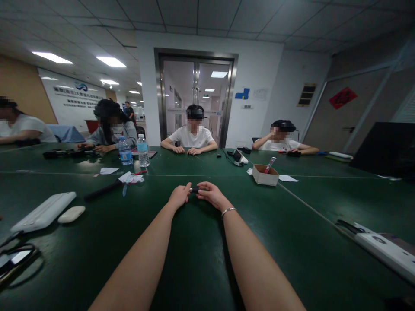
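Note:
Both my arms stretch forward over the dark green table (201, 259). My left hand (179, 195) and my right hand (210, 194) meet at the fingertips and pinch a small dark object (195, 189) between them, just above the tabletop. The object is too small to identify. A thin bracelet (228, 211) sits on my right wrist.
A small cardboard box (265, 175) stands ahead right. Two water bottles (142, 150) stand ahead left, near paper scraps and a black pen (103, 189). A white case (43, 211) and a white oval item (71, 214) lie at left. A white device (385, 248) lies at right. Several people sit across.

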{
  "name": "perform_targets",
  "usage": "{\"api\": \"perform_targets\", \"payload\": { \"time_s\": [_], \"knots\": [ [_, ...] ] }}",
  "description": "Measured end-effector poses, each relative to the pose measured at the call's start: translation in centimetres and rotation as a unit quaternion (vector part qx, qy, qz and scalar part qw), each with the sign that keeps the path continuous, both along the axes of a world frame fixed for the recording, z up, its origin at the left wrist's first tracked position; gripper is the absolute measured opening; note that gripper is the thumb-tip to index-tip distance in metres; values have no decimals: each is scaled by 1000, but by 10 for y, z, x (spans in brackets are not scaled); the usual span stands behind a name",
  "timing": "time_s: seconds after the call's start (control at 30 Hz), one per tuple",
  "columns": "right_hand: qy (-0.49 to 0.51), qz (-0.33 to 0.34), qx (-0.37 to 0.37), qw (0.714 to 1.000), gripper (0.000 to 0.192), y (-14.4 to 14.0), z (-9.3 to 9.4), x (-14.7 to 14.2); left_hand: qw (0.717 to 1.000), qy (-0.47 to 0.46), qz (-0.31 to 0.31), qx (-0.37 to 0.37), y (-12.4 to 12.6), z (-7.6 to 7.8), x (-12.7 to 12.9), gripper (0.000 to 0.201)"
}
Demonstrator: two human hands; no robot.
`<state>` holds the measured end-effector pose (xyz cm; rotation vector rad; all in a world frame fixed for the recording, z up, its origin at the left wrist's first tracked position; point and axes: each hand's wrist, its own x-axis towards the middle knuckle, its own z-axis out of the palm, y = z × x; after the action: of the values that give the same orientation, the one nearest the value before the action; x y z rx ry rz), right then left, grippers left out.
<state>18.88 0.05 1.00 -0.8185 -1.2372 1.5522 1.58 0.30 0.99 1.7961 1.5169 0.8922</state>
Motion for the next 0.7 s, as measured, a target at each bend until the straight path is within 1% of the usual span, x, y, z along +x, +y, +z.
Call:
{"api": "perform_targets", "payload": {
  "time_s": [0.1, 0.27, 0.43, 0.5, 0.6, 0.63, 0.67, 0.7],
  "knots": [
    [5, 0, 5, 1000, 28, 1, 0, 0, 1000, -2, 1, -3, 1, 0, 0, 64],
    [5, 2, 19, 1000, 28, 1, -1, 0, 1000, 16, 16, 20, 0, 1, 1, 63],
    [8, 1, 11, 1000, 24, 2, -1, 0, 1000, 16, 16, 19, -4, 2, 2, 64],
    [6, 2, 10, 1000, 32, 1, -1, 0, 1000, 14, 13, 17, -6, 3, 2, 64],
    [9, 1, 15, 1000, 60, 1, 1, 0, 1000, 14, 10, 10, -7, 5, 2, 65],
    [9, 1, 17, 1000, 66, 0, 1, 0, 1000, 14, 8, 8, -8, 6, 2, 65],
    [7, 4, 19, 1000, 67, 0, 1, -1, 1000, 14, 7, 7, -8, 6, 2, 65],
    [2, 8, 20, 1000, 62, 0, 2, -1, 1000, 14, 7, 8, -8, 6, 2, 65]
  ]
}}
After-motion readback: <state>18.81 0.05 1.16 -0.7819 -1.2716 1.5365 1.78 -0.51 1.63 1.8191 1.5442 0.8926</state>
